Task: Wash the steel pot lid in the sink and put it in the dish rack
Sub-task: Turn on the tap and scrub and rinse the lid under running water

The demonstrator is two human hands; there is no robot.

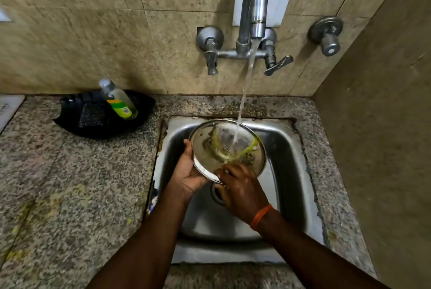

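lid (227,148) over sink (291,167), under tap (255,3) | left hand (186,176) at its left rim, right hand (242,193) in front | bottle (119,102) in tray (93,123) — back-left on desk (70,172)

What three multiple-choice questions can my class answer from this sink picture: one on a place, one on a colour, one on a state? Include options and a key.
1. Where is the bottle?
A. On the floor.
B. In the black tray on the counter.
C. On a shelf.

2. What colour is the wrist band?
A. Blue.
B. White.
C. Orange.

3. What is the tap doing?
A. Running water onto the steel pot lid.
B. Shut off.
C. Dripping beside the lid.

Key:
1 B, the bottle leans inside the tray, left of the sink.
2 C, the band on the right wrist is orange.
3 A, the stream falls from the spout into the lid.
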